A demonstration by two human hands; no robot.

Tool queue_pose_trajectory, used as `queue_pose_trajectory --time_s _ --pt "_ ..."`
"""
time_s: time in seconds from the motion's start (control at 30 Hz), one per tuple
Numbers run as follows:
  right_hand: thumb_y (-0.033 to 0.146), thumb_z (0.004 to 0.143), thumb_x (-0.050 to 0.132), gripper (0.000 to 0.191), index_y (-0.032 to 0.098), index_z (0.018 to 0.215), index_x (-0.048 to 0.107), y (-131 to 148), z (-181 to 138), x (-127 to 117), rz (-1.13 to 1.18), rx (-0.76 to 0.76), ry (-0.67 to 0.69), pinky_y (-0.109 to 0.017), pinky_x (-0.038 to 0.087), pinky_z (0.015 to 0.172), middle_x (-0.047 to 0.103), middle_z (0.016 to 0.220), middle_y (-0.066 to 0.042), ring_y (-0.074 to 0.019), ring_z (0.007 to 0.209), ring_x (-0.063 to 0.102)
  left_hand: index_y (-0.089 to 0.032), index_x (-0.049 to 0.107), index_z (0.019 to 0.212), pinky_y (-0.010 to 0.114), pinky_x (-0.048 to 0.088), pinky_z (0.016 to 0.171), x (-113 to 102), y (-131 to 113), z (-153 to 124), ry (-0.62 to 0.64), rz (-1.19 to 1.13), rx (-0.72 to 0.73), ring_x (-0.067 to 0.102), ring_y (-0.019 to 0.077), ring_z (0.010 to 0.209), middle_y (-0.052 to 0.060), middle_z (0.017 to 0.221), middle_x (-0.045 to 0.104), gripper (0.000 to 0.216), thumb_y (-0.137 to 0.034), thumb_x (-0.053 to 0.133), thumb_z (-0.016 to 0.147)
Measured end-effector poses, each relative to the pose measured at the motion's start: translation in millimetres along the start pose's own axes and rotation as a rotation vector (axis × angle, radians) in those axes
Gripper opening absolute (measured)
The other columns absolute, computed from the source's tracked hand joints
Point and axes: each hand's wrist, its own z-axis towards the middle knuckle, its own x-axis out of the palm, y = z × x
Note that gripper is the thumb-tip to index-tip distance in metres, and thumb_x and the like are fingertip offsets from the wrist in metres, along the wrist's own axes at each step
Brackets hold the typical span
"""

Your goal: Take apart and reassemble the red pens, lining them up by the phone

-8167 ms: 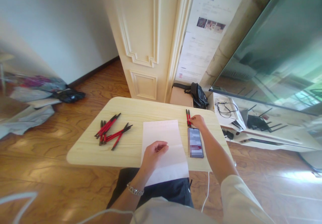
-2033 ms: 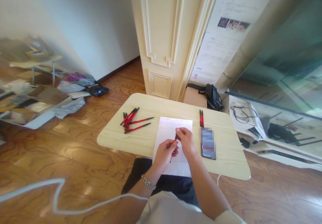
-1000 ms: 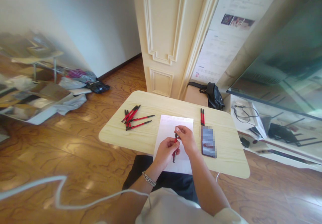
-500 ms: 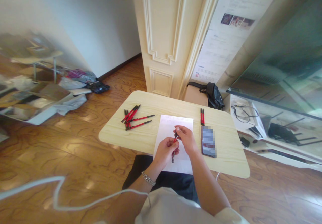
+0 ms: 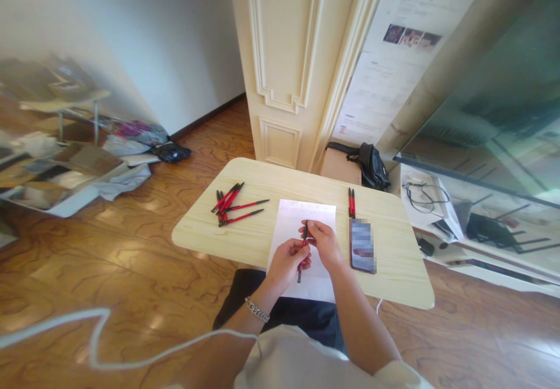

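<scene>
A red pen with black ends (image 5: 300,272) is held over the white sheet of paper (image 5: 284,220). My left hand (image 5: 286,260) is closed around the pen's red barrel. At the pen's upper, black end the fingers of my right hand (image 5: 322,242) pinch it. Both hands are close together above the paper, and their fingers cover part of the barrel. Several more red and black pens (image 5: 231,203) lie in a loose pile on the left of the table. Two similar pens (image 5: 352,202) lie side by side on the right, above a phone (image 5: 363,246).
The light wooden table (image 5: 400,278) has rounded corners. A white cable (image 5: 166,353) runs across the lower left. Behind the table lies a black bag (image 5: 373,167) near a cream panel (image 5: 280,74). Boxes and bags (image 5: 126,150) are on the floor at left.
My right-hand fingers have shifted slightly on the pen's upper end, showing more of its black part. The pen is tilted a little differently. My left hand has barely moved.
</scene>
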Motion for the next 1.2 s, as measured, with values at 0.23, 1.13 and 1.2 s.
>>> queue_pose_trajectory --time_s 0.23,1.13,1.2 --pt "0.047 0.071 0.069 0.036 0.017 0.089 0.065 -6 3 -1 -0.039 -0.005 -0.066 -0.027 0.043 0.059 0.067 0.076 -0.005 -0.0149 0.065 0.059 -0.013 0.063 0.087 0.028 0.051 0.058 0 -3 -2 0.010 -0.005 -0.026 0.061 0.0145 0.060 0.005 0.071 0.065 0.038 -0.046 0.073 0.070" --pt "0.045 0.073 0.065 0.036 0.021 0.099 0.069 8 16 -4 -0.133 0.049 0.009 -0.026 0.040 0.063 0.070 0.086 -0.005 -0.0155 0.075 0.062 -0.016 0.058 0.114 0.030 0.053 0.058 -14 4 -5 0.039 0.015 0.004 0.064 0.0160 0.063 0.006 0.078 0.066 0.052 -0.048 0.068 0.074" --pt "0.046 0.070 0.067 0.038 0.019 0.098 0.069 11 23 -2 -0.141 0.049 -0.017 -0.026 0.040 0.061 0.071 0.085 -0.006 -0.0155 0.073 0.062 -0.017 0.058 0.113 0.030 0.053 0.058 -17 4 -7 0.045 0.019 -0.004 0.063 0.0160 0.063 0.005 0.077 0.065 0.049 -0.048 0.067 0.075"
